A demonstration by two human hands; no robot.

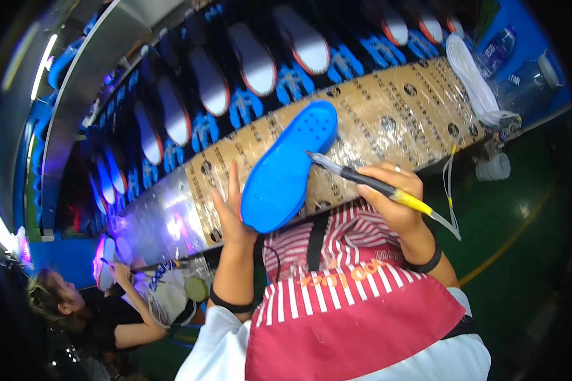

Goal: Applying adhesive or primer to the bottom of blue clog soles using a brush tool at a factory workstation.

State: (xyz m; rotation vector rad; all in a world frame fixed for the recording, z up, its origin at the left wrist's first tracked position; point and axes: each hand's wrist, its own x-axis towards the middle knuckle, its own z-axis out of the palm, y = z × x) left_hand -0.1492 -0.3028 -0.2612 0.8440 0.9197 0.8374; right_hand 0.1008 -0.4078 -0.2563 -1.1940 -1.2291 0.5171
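Observation:
A bright blue shoe sole (278,174) is held tilted over the table, its small round holes at the far end. My left hand (232,216) grips it at the near left edge, with two fingers stretched up beside it and the others hidden behind. My right hand (397,198) is closed round a brush pen (365,180) with a black handle and a yellow end, from which a thin clear tube runs. The brush tip points left and meets the sole near its narrow middle; whether it touches the surface is hard to tell.
Brown printed tape covers the table (400,120). Beyond it, white-bottomed shoes (255,60) and blue holders (293,81) stand in rows. At right are a white sole (470,76), bottles (499,49) and a tube fitting (510,130). A co-worker (76,305) handles a shoe at left.

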